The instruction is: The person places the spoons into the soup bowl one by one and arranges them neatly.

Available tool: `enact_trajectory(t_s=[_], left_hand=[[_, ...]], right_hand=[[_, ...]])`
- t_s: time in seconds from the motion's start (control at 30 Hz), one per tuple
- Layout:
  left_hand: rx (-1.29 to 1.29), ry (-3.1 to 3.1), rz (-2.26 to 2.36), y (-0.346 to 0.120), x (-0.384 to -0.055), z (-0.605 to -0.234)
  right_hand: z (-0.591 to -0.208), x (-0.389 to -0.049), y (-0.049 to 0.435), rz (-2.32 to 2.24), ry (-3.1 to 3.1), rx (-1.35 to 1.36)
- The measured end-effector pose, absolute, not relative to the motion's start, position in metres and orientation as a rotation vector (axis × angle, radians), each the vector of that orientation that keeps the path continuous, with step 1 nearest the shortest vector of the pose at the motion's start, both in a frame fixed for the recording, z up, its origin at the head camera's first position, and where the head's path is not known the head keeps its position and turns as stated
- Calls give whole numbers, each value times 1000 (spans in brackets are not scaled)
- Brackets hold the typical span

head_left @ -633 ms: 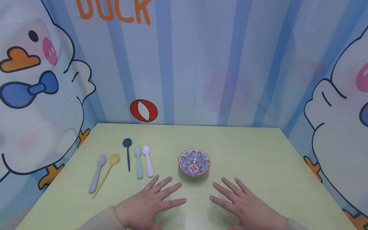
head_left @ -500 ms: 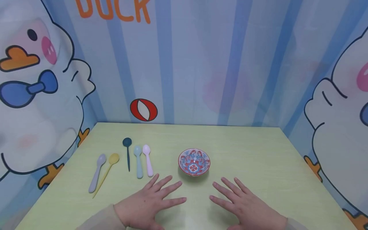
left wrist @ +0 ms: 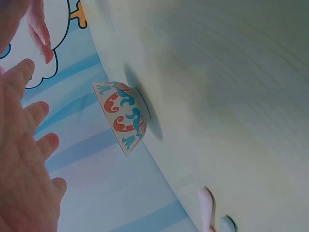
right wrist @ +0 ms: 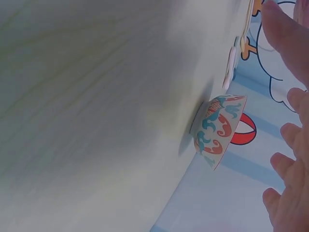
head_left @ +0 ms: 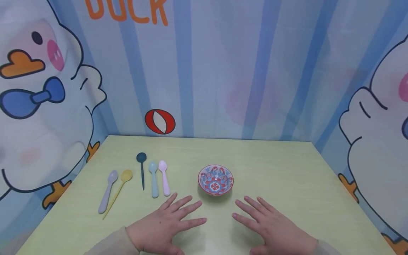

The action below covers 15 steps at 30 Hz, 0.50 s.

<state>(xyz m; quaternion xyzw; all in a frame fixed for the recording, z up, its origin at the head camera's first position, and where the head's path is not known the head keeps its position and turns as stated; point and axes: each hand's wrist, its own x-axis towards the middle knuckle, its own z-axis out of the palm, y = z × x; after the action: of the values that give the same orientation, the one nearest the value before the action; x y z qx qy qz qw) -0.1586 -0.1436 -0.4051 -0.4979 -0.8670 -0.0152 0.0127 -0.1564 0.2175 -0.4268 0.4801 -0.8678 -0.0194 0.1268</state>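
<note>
My left hand (head_left: 164, 226) hovers over the near part of the table with its fingers spread, holding nothing. Opposite it, my right hand (head_left: 274, 226) is also spread over the table, with nothing in its grasp. Just beyond the fingertips, between the two hands, stands a small bowl (head_left: 215, 180) with a red and blue pattern and a red rim. In the left wrist view the bowl (left wrist: 123, 113) shows its patterned outside and sits upright on its foot. The right wrist view shows the same bowl (right wrist: 217, 126) beyond the right fingers.
Several spoons lie on the table (head_left: 271, 159) left of the bowl: a lavender spoon (head_left: 108, 192), a yellow spoon (head_left: 118, 193), a dark teal spoon (head_left: 142, 170), a light blue spoon (head_left: 154, 179) and a pink spoon (head_left: 164, 177). Behind the table hangs a striped duck-print curtain (head_left: 216, 71).
The right hand's fingers have shifted very slightly left. The left hand, the bowl and the spoons stay where they were; the head view has moved a little.
</note>
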Motion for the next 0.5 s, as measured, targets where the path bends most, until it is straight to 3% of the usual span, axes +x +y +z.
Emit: enact_trajectory(t_s=[0.27, 0.5], left_hand=[[-1438, -2736, -204, -141, -160, -408], [-1116, -2813, -533, -139, -164, -415]], right_hand=[[-429, -168, 212, 101, -2517, 1270], [-438, -184, 208, 313, -2589, 1039]])
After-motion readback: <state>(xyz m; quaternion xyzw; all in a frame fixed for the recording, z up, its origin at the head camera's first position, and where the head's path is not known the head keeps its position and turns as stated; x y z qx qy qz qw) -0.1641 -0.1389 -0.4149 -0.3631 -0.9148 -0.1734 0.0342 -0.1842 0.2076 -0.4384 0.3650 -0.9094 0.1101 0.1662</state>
